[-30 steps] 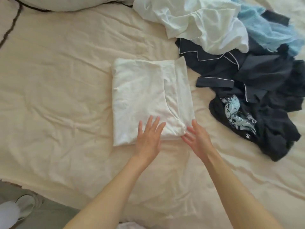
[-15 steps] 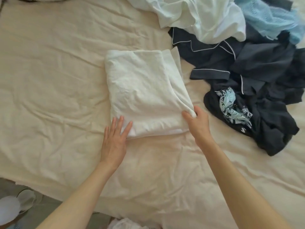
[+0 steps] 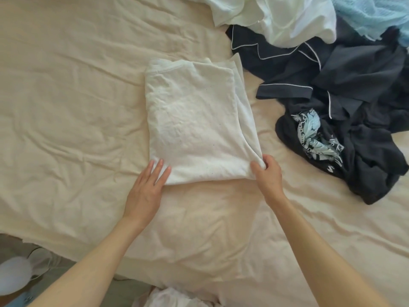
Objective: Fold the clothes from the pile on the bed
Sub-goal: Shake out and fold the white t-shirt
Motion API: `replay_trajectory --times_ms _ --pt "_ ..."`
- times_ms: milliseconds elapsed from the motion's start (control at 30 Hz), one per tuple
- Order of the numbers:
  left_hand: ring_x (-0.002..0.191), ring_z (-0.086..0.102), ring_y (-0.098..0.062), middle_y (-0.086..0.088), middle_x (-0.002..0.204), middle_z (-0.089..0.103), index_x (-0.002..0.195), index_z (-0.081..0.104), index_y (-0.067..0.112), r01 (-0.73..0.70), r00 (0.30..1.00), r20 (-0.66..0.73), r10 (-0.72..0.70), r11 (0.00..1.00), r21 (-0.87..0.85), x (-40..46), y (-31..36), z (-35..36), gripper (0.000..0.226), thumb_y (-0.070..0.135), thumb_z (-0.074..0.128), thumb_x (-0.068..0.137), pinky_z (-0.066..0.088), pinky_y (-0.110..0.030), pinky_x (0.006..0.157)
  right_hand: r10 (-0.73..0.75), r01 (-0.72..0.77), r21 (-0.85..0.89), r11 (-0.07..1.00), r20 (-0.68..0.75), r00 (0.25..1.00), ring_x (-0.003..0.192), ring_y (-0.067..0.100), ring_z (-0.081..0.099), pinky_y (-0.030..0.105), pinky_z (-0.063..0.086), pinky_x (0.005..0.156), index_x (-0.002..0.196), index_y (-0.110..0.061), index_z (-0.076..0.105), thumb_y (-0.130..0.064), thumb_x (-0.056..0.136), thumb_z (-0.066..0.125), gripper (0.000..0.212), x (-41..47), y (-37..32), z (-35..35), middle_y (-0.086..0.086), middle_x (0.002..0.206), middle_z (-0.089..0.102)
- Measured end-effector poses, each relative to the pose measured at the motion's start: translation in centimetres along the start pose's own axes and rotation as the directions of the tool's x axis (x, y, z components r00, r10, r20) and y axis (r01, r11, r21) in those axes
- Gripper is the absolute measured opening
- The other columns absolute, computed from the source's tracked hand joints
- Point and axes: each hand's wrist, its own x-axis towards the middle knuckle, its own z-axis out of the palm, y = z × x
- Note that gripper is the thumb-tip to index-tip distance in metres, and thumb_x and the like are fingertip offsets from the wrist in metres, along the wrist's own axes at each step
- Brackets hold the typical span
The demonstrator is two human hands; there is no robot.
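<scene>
A folded white garment (image 3: pixel 197 122) lies flat in the middle of the cream bed sheet (image 3: pixel 66 107). My left hand (image 3: pixel 147 189) rests with straight fingers at its near left corner, fingertips touching the edge. My right hand (image 3: pixel 269 176) grips the near right corner, thumb on top and fingers curled round the bunched layers. The unfolded pile sits at the upper right: a white garment (image 3: pixel 283 16), a dark navy pyjama top with white piping (image 3: pixel 332 63), a black shirt with a pale blue print (image 3: pixel 345 156) and a light blue cloth (image 3: pixel 374 16).
The bed's near edge runs across the lower left, with floor and pale slippers (image 3: pixel 20 273) below it. More white cloth (image 3: pixel 174 298) shows at the bottom edge. Bare sheet stretches left of the folded garment.
My left hand slid left from the middle of the near edge to the left corner. My right hand went from open beside the right corner to gripping it.
</scene>
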Motion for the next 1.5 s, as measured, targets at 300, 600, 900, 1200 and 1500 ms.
replay_trajectory --times_ms 300,600,900,1200,1500 --pt "0.096 0.065 -0.042 -0.022 0.108 0.067 0.099 0.069 -0.006 0.044 0.986 -0.159 -0.056 0.996 -0.081 1.5 0.1 -0.9 0.047 -0.024 0.059 0.056 0.056 -0.045 0.061 0.317 -0.371 0.173 0.912 0.274 0.908 0.082 0.018 0.066 0.028 0.053 0.064 0.11 -0.009 0.06 -0.018 0.079 0.071 0.033 2.0 -1.8 -0.3 0.003 0.098 0.067" --pt "0.06 0.069 -0.029 -0.012 0.081 0.073 0.087 0.074 0.005 0.088 0.994 0.092 -0.062 0.95 -0.3 -5.9 1.2 -3.9 0.041 -0.019 0.074 0.054 0.052 -0.03 0.05 0.452 -0.579 0.255 0.775 0.418 0.788 0.084 0.018 0.071 0.028 0.056 0.062 0.103 -0.004 0.065 -0.01 0.081 0.069 0.023 -7.1 2.8 -4.3 0.004 0.095 0.074" --pt "0.068 0.062 -0.012 -0.002 0.075 0.069 0.095 0.074 0.014 0.385 0.912 0.34 -0.231 0.768 -0.511 -7.0 1.5 -8.1 0.021 0.002 0.064 0.081 0.037 -0.01 0.061 0.457 -0.59 0.334 0.735 0.398 0.796 0.058 0.013 0.063 0.022 0.052 0.052 0.079 -0.007 0.065 -0.006 0.082 0.066 0.004 -12.2 1.8 -9.2 0.005 0.071 0.068" --pt "0.093 0.058 -0.02 -0.013 0.109 0.061 0.126 0.051 0.006 0.403 0.821 -0.081 -0.566 0.674 -0.619 5.7 -0.2 -10.0 0.035 0.008 0.049 0.091 0.043 -0.023 0.084 0.104 -0.129 0.425 0.896 0.081 0.991 0.087 0.013 0.064 0.027 0.055 0.082 0.118 -0.005 0.054 -0.023 0.095 0.053 0.029 -3.6 -9.4 -4.6 0.006 0.099 0.065" --pt "0.136 0.033 -0.038 -0.015 0.146 0.039 0.136 0.048 0.013 -0.012 0.998 -0.066 0.011 1.0 -0.007 4.9 5.4 -1.7 0.048 0.028 0.041 0.091 0.023 -0.06 0.108 -0.544 0.643 -0.613 0.458 0.379 0.749 0.145 0.029 0.013 0.054 0.0 0.115 0.146 -0.017 0.032 -0.03 0.097 0.045 0.053 -3.4 -2.4 3.5 0.012 0.156 0.021"
